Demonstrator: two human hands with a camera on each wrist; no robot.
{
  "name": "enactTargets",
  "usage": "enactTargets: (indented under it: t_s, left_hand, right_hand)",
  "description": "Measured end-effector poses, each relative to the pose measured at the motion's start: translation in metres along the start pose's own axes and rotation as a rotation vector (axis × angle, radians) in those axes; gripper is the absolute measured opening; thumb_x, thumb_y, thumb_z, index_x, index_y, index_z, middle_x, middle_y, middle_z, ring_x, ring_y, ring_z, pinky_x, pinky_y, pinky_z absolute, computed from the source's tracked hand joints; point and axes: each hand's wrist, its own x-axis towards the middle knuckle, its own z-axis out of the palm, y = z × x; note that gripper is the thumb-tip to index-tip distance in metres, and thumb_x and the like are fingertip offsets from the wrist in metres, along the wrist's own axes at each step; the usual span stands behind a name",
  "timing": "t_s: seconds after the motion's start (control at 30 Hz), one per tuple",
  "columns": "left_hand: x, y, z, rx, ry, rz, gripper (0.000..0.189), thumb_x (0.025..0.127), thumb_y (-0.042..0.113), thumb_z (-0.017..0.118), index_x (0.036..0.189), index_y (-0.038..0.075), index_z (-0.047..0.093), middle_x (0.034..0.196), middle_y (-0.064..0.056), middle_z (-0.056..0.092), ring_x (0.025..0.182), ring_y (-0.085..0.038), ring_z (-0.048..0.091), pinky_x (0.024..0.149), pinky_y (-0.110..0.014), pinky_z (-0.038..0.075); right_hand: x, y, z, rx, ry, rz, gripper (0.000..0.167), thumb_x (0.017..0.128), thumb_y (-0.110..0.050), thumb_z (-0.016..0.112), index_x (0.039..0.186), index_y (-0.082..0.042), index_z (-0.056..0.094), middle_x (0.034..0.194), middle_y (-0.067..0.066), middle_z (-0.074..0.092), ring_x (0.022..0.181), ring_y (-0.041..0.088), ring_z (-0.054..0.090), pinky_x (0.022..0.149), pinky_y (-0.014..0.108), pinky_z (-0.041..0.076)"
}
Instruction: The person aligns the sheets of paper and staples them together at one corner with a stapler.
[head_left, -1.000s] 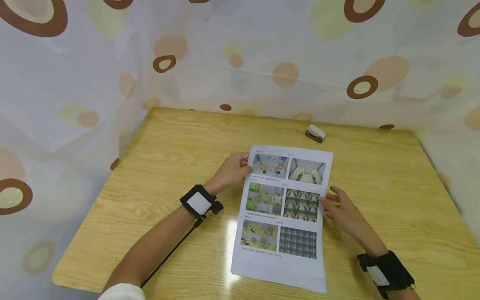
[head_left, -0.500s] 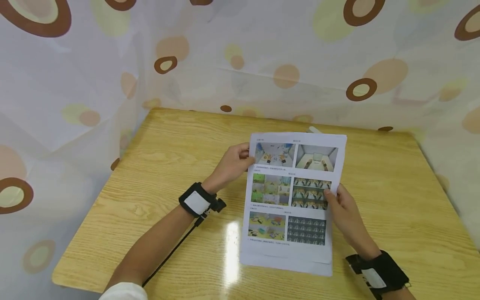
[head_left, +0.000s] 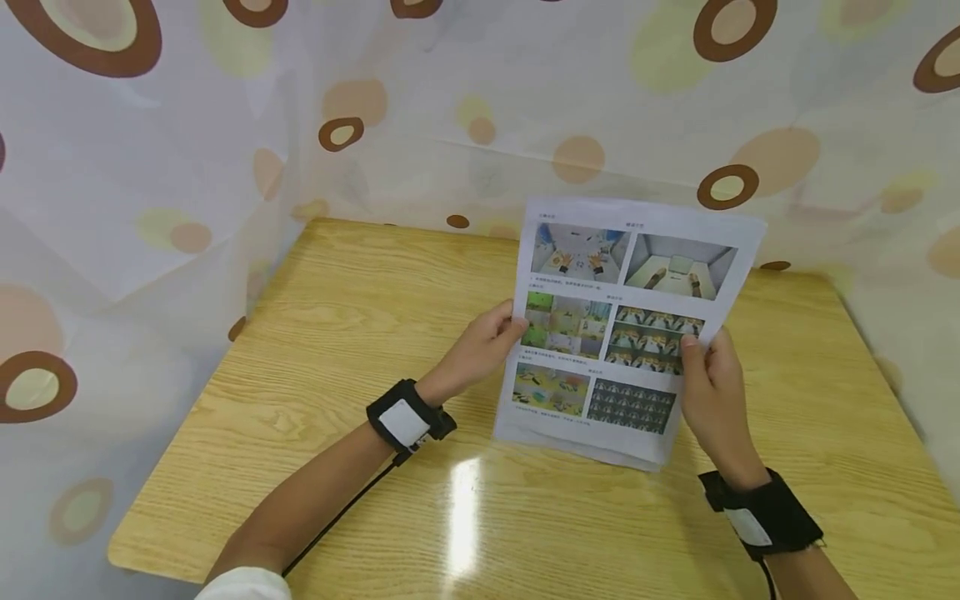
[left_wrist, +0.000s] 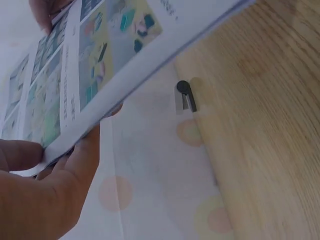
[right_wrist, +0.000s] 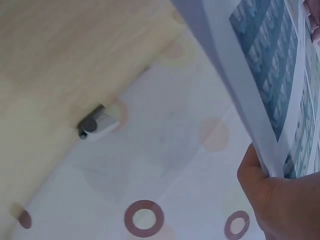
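A few printed paper sheets [head_left: 577,421], bearing rows of colour pictures, are held up off the table and tilted toward the head camera. My left hand [head_left: 480,350] pinches their left edge, thumb on the front and fingers behind, as the left wrist view shows too. On the opposite edge my right hand [head_left: 712,400] grips the sheets, its thumb lying over the printed side. A small white and dark stapler [left_wrist: 184,96] sits at the table's far edge. It also shows in the right wrist view as a stapler [right_wrist: 96,123], while the sheets hide it from the head view.
The wooden table [head_left: 337,325] spreads beneath both hands. Behind it and at both sides hangs a pale curtain [head_left: 420,100] with brown and orange ring patterns. A black cable [head_left: 337,521] runs along the left forearm from the wrist strap [head_left: 405,421].
The paper sheets have risen from the table and tilted upright, now covering the stapler in the head view. My right hand has gone from touching their edge to gripping it.
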Motion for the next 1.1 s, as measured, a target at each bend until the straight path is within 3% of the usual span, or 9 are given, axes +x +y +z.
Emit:
enactTargets:
  t_s: [0.13, 0.23, 0.4, 0.53, 0.67, 0.83, 0.97, 1.1]
  left_hand:
    - [0.000, 0.006, 0.001, 0.115, 0.131, 0.125, 0.025, 0.109, 0.013, 0.039, 0.123, 0.001, 0.057, 0.075, -0.005, 0.053, 0.060, -0.013, 0.051, 0.056, -0.027, 0.042]
    - [0.000, 0.009, 0.001, 0.181, 0.190, 0.215, 0.021, 0.109, 0.011, 0.039, 0.111, 0.000, 0.056, 0.065, -0.002, 0.033, 0.050, -0.013, 0.028, 0.050, -0.027, 0.028]
    - [-0.002, 0.010, 0.003, 0.252, 0.258, 0.326, 0.019, 0.108, 0.008, 0.039, 0.111, -0.003, 0.054, 0.064, -0.001, 0.035, 0.048, -0.013, 0.029, 0.048, -0.027, 0.028]
    - [-0.002, 0.007, 0.003, 0.282, 0.330, 0.381, 0.017, 0.108, 0.007, 0.039, 0.107, -0.003, 0.052, 0.065, -0.003, 0.036, 0.048, -0.013, 0.029, 0.047, -0.027, 0.027]
    - [-0.002, -0.002, 0.004, 0.308, 0.333, 0.387, 0.019, 0.108, 0.004, 0.039, 0.114, -0.005, 0.054, 0.066, -0.003, 0.038, 0.049, -0.011, 0.031, 0.047, -0.026, 0.029]
    - [-0.002, -0.012, 0.006, 0.313, 0.298, 0.355, 0.026, 0.108, 0.004, 0.038, 0.127, -0.007, 0.052, 0.068, -0.002, 0.038, 0.051, -0.009, 0.031, 0.048, -0.026, 0.030]
    - [0.000, -0.018, 0.006, 0.297, 0.284, 0.340, 0.027, 0.108, 0.006, 0.037, 0.128, -0.005, 0.052, 0.069, -0.005, 0.039, 0.052, -0.013, 0.034, 0.049, -0.027, 0.031]
    - [0.001, -0.022, 0.005, 0.286, 0.281, 0.335, 0.027, 0.108, 0.008, 0.038, 0.128, -0.004, 0.051, 0.082, -0.014, 0.057, 0.056, -0.020, 0.045, 0.052, -0.027, 0.036]
  right_hand:
    - [0.011, -0.010, 0.007, 0.074, 0.038, -0.068, 0.035, 0.110, -0.017, 0.035, 0.140, -0.003, 0.045, 0.122, 0.006, 0.057, 0.104, 0.014, 0.058, 0.081, 0.023, 0.044]
    - [0.018, -0.015, 0.017, 0.121, 0.054, -0.116, 0.033, 0.110, -0.017, 0.035, 0.137, -0.002, 0.046, 0.122, 0.006, 0.057, 0.102, 0.014, 0.060, 0.081, 0.022, 0.047]
    - [0.026, -0.018, 0.032, 0.126, 0.089, -0.177, 0.032, 0.110, -0.017, 0.034, 0.136, -0.003, 0.045, 0.122, 0.010, 0.059, 0.099, 0.010, 0.063, 0.080, 0.021, 0.049]
    - [0.032, -0.016, 0.040, 0.123, 0.151, -0.233, 0.031, 0.109, -0.014, 0.033, 0.136, -0.005, 0.045, 0.117, 0.009, 0.060, 0.096, 0.010, 0.062, 0.079, 0.021, 0.047]
    - [0.034, -0.012, 0.047, 0.119, 0.193, -0.242, 0.030, 0.108, -0.008, 0.033, 0.134, 0.002, 0.044, 0.113, 0.007, 0.059, 0.094, 0.010, 0.060, 0.077, 0.022, 0.045]
    - [0.030, -0.017, 0.051, 0.109, 0.187, -0.228, 0.029, 0.107, -0.003, 0.033, 0.127, 0.016, 0.041, 0.111, 0.018, 0.058, 0.092, 0.008, 0.058, 0.076, 0.021, 0.044]
    - [0.033, -0.003, 0.051, 0.089, 0.190, -0.224, 0.029, 0.107, -0.005, 0.033, 0.128, 0.013, 0.042, 0.112, 0.021, 0.060, 0.091, 0.007, 0.059, 0.074, 0.022, 0.044]
    - [0.036, 0.014, 0.051, 0.076, 0.179, -0.205, 0.028, 0.108, -0.008, 0.034, 0.128, 0.010, 0.043, 0.110, 0.019, 0.060, 0.088, 0.009, 0.056, 0.073, 0.023, 0.041]
